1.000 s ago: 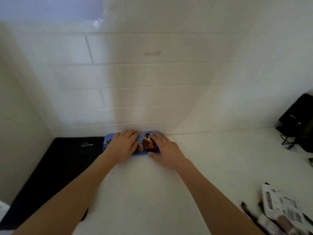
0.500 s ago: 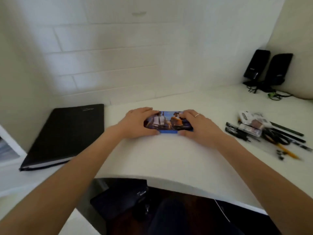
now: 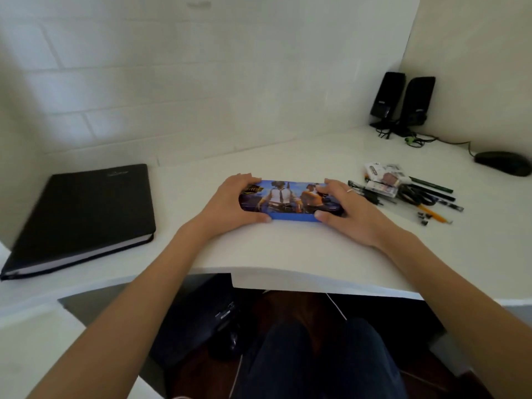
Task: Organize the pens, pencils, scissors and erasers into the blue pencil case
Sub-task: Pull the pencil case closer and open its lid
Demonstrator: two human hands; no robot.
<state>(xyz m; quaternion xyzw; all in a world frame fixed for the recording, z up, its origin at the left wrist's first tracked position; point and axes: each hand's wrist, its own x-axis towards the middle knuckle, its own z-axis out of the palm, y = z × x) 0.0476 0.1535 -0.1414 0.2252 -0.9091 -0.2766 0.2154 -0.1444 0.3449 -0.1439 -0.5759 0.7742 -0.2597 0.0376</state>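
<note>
The blue pencil case (image 3: pixel 288 198) lies flat on the white desk with its lid closed; the lid carries a picture of game figures. My left hand (image 3: pixel 230 205) grips its left end and my right hand (image 3: pixel 345 208), with a ring on one finger, grips its right end. To the right of the case lies a loose pile of stationery (image 3: pixel 408 191): black pens, a green pencil, a yellow pencil (image 3: pixel 434 216), dark scissors and wrapped erasers (image 3: pixel 383 175).
A black notebook (image 3: pixel 86 208) lies at the left of the desk (image 3: pixel 288 249). Two black speakers (image 3: pixel 403 102) with cables stand in the back right corner, and a black mouse (image 3: pixel 503 162) sits at the far right. The desk's front edge curves near my legs.
The case has come from the wall toward the desk's front edge with both hands on it. My view has tipped down, bringing the stationery pile, speakers and mouse into sight.
</note>
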